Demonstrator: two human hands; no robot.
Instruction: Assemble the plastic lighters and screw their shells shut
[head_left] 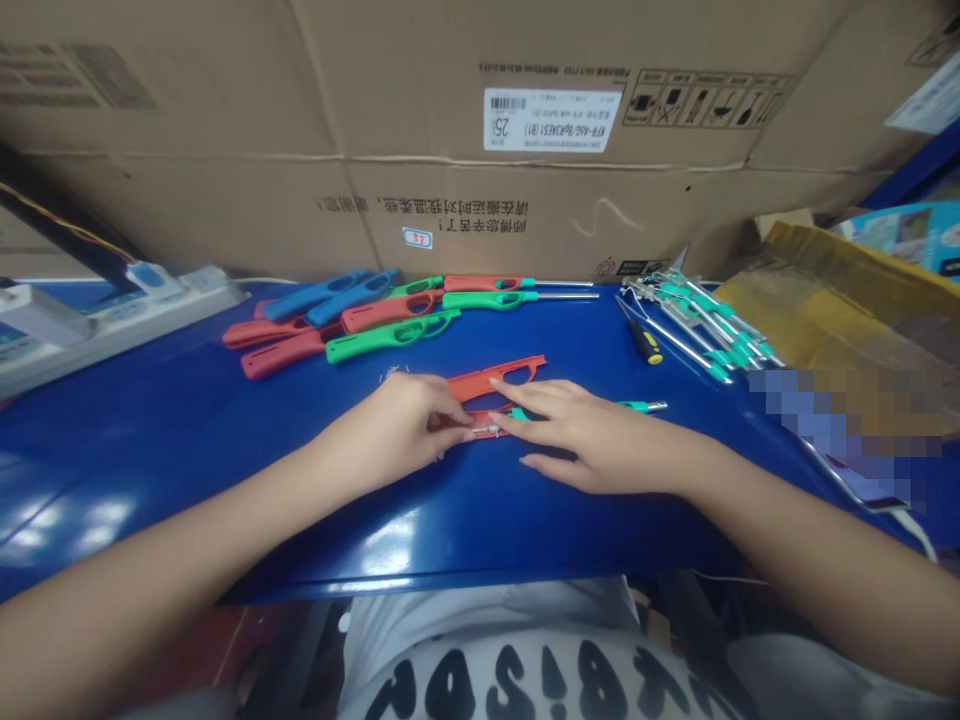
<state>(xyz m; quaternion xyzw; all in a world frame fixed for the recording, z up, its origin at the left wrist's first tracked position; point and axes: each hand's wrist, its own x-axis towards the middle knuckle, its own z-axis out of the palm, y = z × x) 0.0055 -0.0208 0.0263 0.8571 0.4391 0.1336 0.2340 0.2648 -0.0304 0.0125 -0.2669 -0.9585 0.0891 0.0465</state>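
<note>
On the blue table (225,440) both my hands meet over a red lighter shell half (484,422) with a teal-and-metal insert (641,406) lying in it. My left hand (409,425) pinches a small metal part at the shell's middle. My right hand (581,435) lies flat on the shell, fingers stretched, forefinger tip at the same spot. A second red shell half (499,378) lies just behind them.
Assembled red, blue and green long lighters (375,315) lie at the back. A pile of teal metal inserts (701,320) and a screwdriver (643,340) sit at the right. Cardboard boxes (480,140) wall the back; a power strip (97,320) lies left.
</note>
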